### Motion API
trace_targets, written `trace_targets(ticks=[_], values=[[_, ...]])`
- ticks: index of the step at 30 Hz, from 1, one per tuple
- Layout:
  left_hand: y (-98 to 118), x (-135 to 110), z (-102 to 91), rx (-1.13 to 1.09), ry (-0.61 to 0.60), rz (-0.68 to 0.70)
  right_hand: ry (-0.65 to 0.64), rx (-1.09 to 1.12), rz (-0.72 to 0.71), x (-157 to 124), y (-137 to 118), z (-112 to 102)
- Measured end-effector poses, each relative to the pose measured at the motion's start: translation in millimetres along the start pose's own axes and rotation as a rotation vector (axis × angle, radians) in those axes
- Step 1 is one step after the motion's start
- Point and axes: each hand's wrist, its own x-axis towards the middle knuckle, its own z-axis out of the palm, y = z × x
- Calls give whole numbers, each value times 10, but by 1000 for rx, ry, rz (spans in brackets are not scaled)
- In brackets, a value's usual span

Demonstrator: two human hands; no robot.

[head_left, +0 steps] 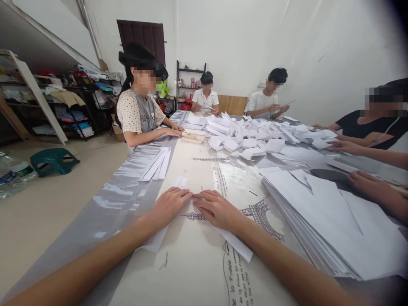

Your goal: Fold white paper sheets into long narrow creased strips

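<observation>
A folded white paper strip lies on the printed tablecloth in front of me, its ends slanting out to lower left and lower right. My left hand presses on its upper bend, fingers together. Meeting it at the fingertips, my right hand has its fingers curved over the right-hand length of the strip. Both hands cover most of the fold, so its exact shape there is hidden. Several flat paper strips lie farther up on the left.
A thick stack of white sheets sits to my right, beside another person's hands. Beyond is a heap of folded papers. Several people sit round the table. A green stool stands on the floor at left.
</observation>
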Motion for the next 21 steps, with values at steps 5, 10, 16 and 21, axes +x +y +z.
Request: trace_targets(ticks=[5,10,16,21], values=[[16,17,44,18,-29,-27,-27,12,19,5,-22,-34],[53,-1,34,43,-45,-48,-47,-12,44,3,-46,-47],[24,-24,64,83,-45,-25,-56,-67,43,-35,-73,-46],[-31,-25,113,99,-18,-14,-107,-133,51,-233,-160,-142]])
